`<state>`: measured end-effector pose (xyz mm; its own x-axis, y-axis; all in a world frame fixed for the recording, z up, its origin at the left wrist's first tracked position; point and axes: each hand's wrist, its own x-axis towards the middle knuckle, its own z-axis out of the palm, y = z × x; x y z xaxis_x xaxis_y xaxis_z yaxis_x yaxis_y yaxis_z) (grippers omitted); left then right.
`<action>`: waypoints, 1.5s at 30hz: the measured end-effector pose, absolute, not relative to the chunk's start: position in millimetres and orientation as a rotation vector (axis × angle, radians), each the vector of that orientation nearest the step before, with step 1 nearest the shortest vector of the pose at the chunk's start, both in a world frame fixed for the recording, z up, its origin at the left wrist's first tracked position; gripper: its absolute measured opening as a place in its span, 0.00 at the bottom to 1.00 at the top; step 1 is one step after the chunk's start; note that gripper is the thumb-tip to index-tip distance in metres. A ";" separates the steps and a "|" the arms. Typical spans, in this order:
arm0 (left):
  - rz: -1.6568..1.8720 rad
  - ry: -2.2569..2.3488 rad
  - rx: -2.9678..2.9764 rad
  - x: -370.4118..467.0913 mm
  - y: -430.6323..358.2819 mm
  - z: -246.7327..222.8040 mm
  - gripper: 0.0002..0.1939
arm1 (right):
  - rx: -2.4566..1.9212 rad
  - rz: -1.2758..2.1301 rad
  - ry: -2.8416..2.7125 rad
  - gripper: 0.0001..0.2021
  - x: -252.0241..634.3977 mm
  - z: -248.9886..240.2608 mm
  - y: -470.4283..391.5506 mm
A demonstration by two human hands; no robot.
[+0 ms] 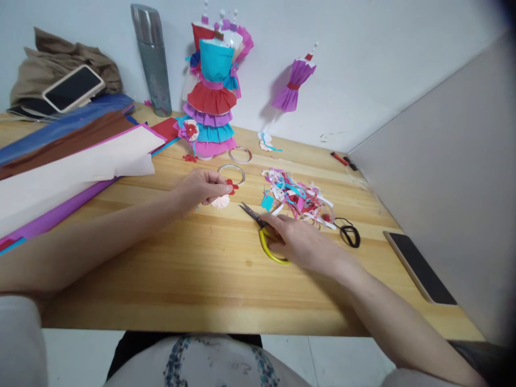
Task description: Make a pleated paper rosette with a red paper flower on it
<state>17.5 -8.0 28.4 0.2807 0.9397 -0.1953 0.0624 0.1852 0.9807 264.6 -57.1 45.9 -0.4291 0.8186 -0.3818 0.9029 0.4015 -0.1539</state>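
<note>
Apparently already cut to shape but unattached, the red flower [233, 189] is pinched in the left hand [200, 186] near the loose pale rosette [221, 202], while the right hand [297, 236] is wrapped around the scissors [262, 241], blades slightly parted.

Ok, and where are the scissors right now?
In the head view, the scissors are near the centre, in the right hand, just below and left of the scraps, tips pointing toward the left hand.

Scissors [263, 240], scraps [296, 193] and a ruffled miniature dress [212, 99] mark this table [193, 274] a craft workspace.
</note>
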 end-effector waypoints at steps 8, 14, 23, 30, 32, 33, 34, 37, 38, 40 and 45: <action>0.808 1.038 1.222 20.7 -13.1 25.3 0.12 | 1.543 -0.270 2.575 0.25 270.0 28.6 -55.1; 0.865 0.959 1.081 22.2 -14.9 25.0 0.11 | 1.798 -0.710 2.762 0.22 276.3 18.6 -42.4; 0.939 1.003 1.093 25.5 -17.8 25.6 0.11 | 1.705 -2.852 2.092 0.28 251.7 35.2 -32.1; 0.939 0.989 1.134 25.6 -19.9 22.4 0.11 | 1.584 -3.099 2.090 0.29 218.1 30.1 -25.9; 0.935 1.004 1.153 25.9 -21.8 22.8 0.11 | 1.794 -2.954 2.284 0.32 212.8 25.1 -20.7; 0.930 1.010 1.171 26.3 -23.0 23.1 0.11 | 1.893 -2.858 2.377 0.34 210.9 23.1 -18.9; 0.924 1.019 1.192 26.8 -24.2 23.4 0.12 | 1.966 -2.766 2.453 0.36 209.4 21.5 -17.9; 0.913 1.076 1.251 29.0 -27.0 23.5 0.11 | 2.034 -2.619 2.531 0.37 206.1 18.3 -20.1; 0.913 1.103 1.267 29.9 -27.5 23.2 0.10 | 2.026 -2.610 2.530 0.37 205.3 17.5 -22.1; 0.912 1.152 1.304 31.5 -27.7 21.7 0.10 | 2.004 -2.610 2.523 0.39 203.7 15.9 -26.5; 0.905 1.239 1.368 35.0 -27.6 17.5 0.10 | 2.043 -2.511 2.587 0.40 200.6 12.5 -32.6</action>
